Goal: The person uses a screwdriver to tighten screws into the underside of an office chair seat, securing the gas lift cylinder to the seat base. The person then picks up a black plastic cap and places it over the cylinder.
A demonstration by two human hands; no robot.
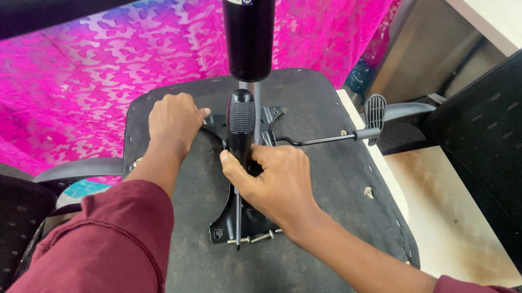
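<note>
Clearly a fastening step on the upturned chair seat (pixel 321 179): right hand (pixel 277 182) is clamped on the black screwdriver (pixel 241 129) at the mechanism plate (pixel 225 207) mid-seat, left hand (pixel 174 121) presses flat beside it (next calls for steady downward turning, likely)

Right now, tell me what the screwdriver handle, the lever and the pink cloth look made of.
Screwdriver handle: black, ribbed and matte, so probably rubber or plastic.
Lever: a thin dark rod, likely painted metal, ending in a grey slotted paddle that looks plastic.
Pink cloth: thin patterned fabric with a slight sheen; it hangs in folds, perhaps synthetic.
</note>
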